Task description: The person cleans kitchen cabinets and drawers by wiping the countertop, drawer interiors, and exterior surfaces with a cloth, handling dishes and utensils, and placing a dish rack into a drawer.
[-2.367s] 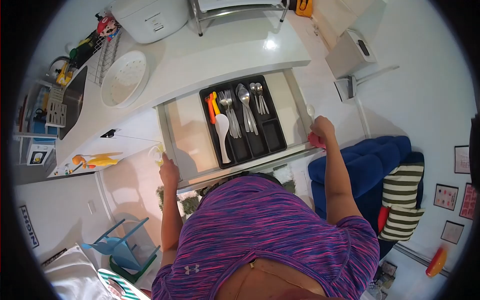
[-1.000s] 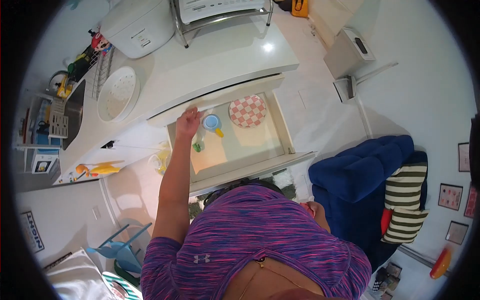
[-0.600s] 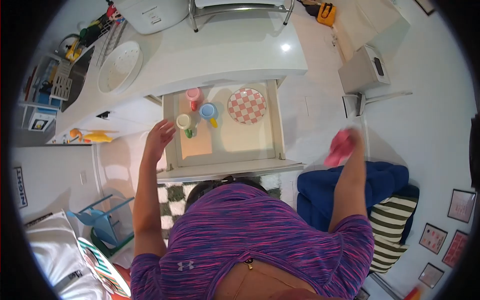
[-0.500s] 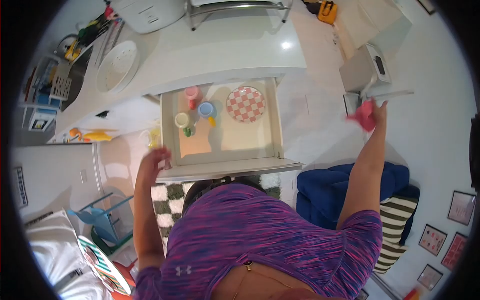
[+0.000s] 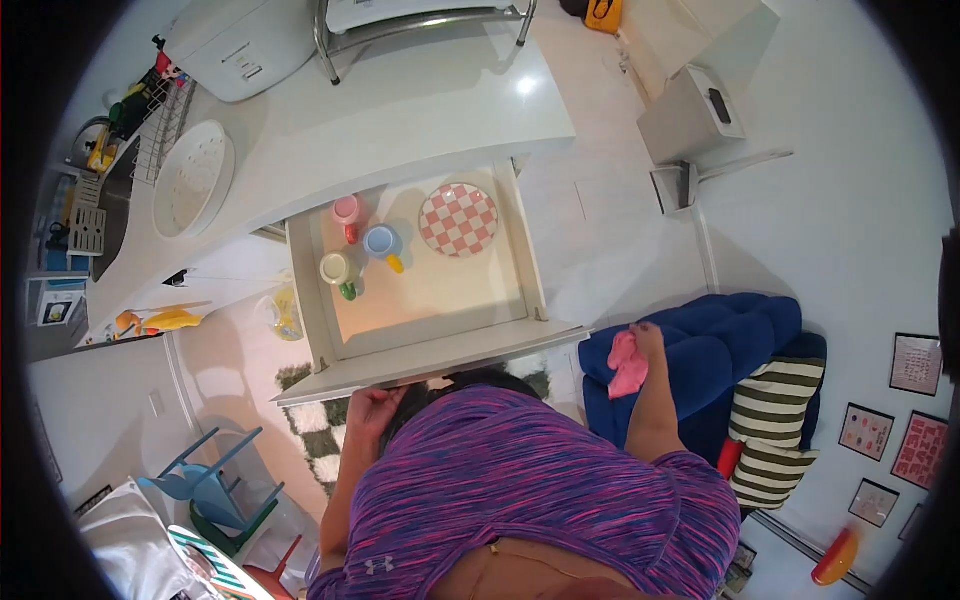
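My right hand (image 5: 648, 340) is closed around a crumpled pink cloth (image 5: 627, 366) and hangs over the blue sofa on the right. My left hand (image 5: 374, 412) has curled fingers and sits against the outer face of the pulled-out drawer (image 5: 440, 362); whether it grips anything there is hidden. Inside the drawer stand a pink mug (image 5: 346, 209), a blue mug (image 5: 381, 241) with a yellow handle and a cream mug (image 5: 336, 267) with a green handle. Right of them lies a pink-and-white checkered plate (image 5: 458, 221).
The white counter (image 5: 400, 130) extends beyond the drawer, with a white basin (image 5: 195, 180) and a white appliance (image 5: 240, 50) on it. A blue sofa (image 5: 735, 330) with striped cushions (image 5: 780, 425) is at right. Blue chair (image 5: 215, 490) at lower left; checkered rug (image 5: 320, 440) below.
My right hand has come down and inward with the pink cloth, from near the wall to above the sofa. My left hand has shifted from the drawer's left corner to its front. The view has turned.
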`<state>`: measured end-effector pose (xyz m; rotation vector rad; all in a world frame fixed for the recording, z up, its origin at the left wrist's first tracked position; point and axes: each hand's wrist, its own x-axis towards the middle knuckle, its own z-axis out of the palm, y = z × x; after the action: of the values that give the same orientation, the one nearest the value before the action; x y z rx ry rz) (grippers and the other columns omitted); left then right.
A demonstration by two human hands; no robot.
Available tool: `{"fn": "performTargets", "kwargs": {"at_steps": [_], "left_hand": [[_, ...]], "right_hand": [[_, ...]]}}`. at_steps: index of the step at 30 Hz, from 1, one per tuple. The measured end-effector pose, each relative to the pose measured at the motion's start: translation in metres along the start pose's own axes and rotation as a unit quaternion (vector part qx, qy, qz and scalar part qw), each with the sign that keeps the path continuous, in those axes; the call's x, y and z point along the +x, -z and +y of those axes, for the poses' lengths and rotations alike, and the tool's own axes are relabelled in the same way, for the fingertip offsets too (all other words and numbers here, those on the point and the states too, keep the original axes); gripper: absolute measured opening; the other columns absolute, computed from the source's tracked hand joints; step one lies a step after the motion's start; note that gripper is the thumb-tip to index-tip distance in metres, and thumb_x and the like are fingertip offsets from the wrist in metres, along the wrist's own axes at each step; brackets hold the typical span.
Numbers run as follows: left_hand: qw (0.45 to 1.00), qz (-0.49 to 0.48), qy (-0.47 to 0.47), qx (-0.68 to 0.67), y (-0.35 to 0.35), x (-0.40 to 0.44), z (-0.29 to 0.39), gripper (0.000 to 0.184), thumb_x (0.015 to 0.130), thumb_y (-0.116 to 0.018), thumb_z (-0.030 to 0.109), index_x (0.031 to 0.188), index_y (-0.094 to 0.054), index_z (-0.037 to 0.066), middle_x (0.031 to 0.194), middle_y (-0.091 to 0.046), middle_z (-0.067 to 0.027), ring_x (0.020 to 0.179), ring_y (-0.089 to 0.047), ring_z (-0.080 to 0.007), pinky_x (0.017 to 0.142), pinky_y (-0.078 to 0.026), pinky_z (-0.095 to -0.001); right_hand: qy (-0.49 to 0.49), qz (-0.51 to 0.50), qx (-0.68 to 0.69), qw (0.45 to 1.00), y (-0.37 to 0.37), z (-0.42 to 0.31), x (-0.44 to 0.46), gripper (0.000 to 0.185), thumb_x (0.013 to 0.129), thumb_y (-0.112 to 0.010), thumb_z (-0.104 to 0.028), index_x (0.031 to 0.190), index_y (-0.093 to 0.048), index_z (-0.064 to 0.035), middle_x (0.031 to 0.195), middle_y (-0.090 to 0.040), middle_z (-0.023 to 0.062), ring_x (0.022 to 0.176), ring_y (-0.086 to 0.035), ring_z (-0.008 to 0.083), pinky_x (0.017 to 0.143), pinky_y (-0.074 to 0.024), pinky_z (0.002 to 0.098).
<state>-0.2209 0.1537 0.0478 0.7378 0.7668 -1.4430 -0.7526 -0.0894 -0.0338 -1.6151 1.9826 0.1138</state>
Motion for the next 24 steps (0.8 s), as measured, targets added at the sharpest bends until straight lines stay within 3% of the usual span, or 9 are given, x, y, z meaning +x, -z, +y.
{"fn": "performTargets", "kwargs": {"at_steps": [1, 5, 7, 10, 11, 13, 16, 21, 24], "left_hand": [[0.999, 0.026, -0.014, -0.030, 0.000, 0.001, -0.002, 0.058, 0.059, -0.033, -0.016, 0.116, -0.034, -0.007, 0.119, -0.037, -0.0247, 0.115, -0.033, -0.0411, 0.098, -0.031, -0.0533], [0.995, 0.082, -0.038, -0.036, -0.026, -0.014, -0.003, 0.066, 0.055, -0.028, -0.021, 0.120, -0.029, -0.007, 0.124, -0.031, -0.0243, 0.118, -0.028, -0.0417, 0.101, -0.027, -0.0543], [0.998, 0.037, -0.040, -0.005, -0.038, -0.018, -0.003, 0.070, 0.053, -0.027, -0.021, 0.121, -0.027, -0.007, 0.127, -0.028, -0.0242, 0.119, -0.026, -0.0421, 0.100, -0.027, -0.0552], [0.997, 0.066, -0.013, -0.045, -0.039, -0.011, 0.000, 0.072, 0.051, -0.026, -0.022, 0.121, -0.029, -0.006, 0.127, -0.027, -0.0245, 0.120, -0.025, -0.0426, 0.101, -0.025, -0.0555], [0.996, 0.072, -0.027, -0.032, -0.051, -0.016, -0.003, 0.075, 0.048, -0.025, -0.022, 0.122, -0.026, -0.008, 0.127, -0.028, -0.0251, 0.120, -0.024, -0.0438, 0.100, -0.025, -0.0564], [0.998, 0.046, -0.032, -0.026, -0.057, -0.008, -0.003, 0.074, 0.048, -0.024, -0.022, 0.121, -0.026, -0.009, 0.126, -0.028, -0.0258, 0.120, -0.024, -0.0438, 0.101, -0.026, -0.0561], [0.999, -0.002, -0.022, -0.030, -0.060, 0.010, 0.000, 0.074, 0.048, -0.024, -0.021, 0.122, -0.026, -0.009, 0.126, -0.028, -0.0264, 0.121, -0.024, -0.0437, 0.101, -0.026, -0.0550], [0.998, -0.065, -0.008, -0.015, -0.104, 0.038, 0.030, 0.074, 0.049, -0.024, -0.021, 0.122, -0.026, -0.008, 0.127, -0.028, -0.0250, 0.122, -0.024, -0.0418, 0.103, -0.025, -0.0521], [0.995, -0.096, -0.019, 0.004, -0.119, 0.048, 0.045, 0.073, 0.049, -0.025, -0.021, 0.121, -0.026, -0.009, 0.127, -0.028, -0.0247, 0.122, -0.024, -0.0413, 0.104, -0.025, -0.0500]], "right_hand": [[-0.062, -0.016, 0.002, 0.998, -0.012, 0.005, -0.017, 0.043, 0.073, -0.058, -0.035, 0.095, -0.060, 0.0020, 0.096, -0.060, 0.0196, 0.091, -0.057, 0.0331, 0.080, -0.0440, 0.0362], [-0.078, -0.082, 0.100, 0.989, -0.057, -0.011, -0.059, 0.033, 0.073, -0.058, -0.026, 0.090, -0.061, 0.0022, 0.092, -0.062, 0.0185, 0.087, -0.059, 0.0289, 0.077, -0.0446, 0.0342], [0.117, -0.165, 0.165, 0.965, -0.041, -0.084, -0.081, 0.027, 0.074, -0.058, -0.018, 0.089, -0.060, 0.0039, 0.087, -0.062, 0.0170, 0.082, -0.059, 0.0245, 0.075, -0.0447, 0.0326], [0.196, -0.217, 0.275, 0.916, -0.031, -0.163, -0.098, 0.023, 0.074, -0.058, -0.014, 0.087, -0.060, 0.0050, 0.084, -0.062, 0.0135, 0.078, -0.058, 0.0213, 0.072, -0.0446, 0.0313], [0.195, -0.216, 0.277, 0.916, -0.032, -0.170, -0.104, 0.023, 0.074, -0.058, -0.014, 0.087, -0.060, 0.0050, 0.084, -0.062, 0.0135, 0.078, -0.058, 0.0213, 0.072, -0.0446, 0.0313], [0.061, -0.154, 0.419, 0.893, -0.034, -0.184, -0.107, 0.018, 0.074, -0.056, -0.009, 0.085, -0.060, 0.0047, 0.082, -0.061, 0.0097, 0.074, -0.056, 0.0176, 0.068, -0.0442, 0.0287], [0.019, -0.163, 0.452, 0.877, -0.027, -0.208, -0.094, 0.016, 0.073, -0.055, -0.007, 0.085, -0.059, 0.0028, 0.082, -0.060, 0.0070, 0.070, -0.055, 0.0144, 0.064, -0.0436, 0.0263], [0.049, -0.128, 0.469, 0.873, -0.028, -0.247, -0.047, 0.016, 0.074, -0.053, -0.008, 0.084, -0.058, 0.0038, 0.079, -0.059, 0.0070, 0.067, -0.054, 0.0136, 0.060, -0.0436, 0.0250], [0.069, -0.156, 0.436, 0.884, -0.028, -0.272, -0.027, 0.027, 0.076, -0.056, -0.014, 0.095, -0.057, 0.0048, 0.087, -0.060, 0.0083, 0.072, -0.055, 0.0139, 0.065, -0.0447, 0.0255]]}}
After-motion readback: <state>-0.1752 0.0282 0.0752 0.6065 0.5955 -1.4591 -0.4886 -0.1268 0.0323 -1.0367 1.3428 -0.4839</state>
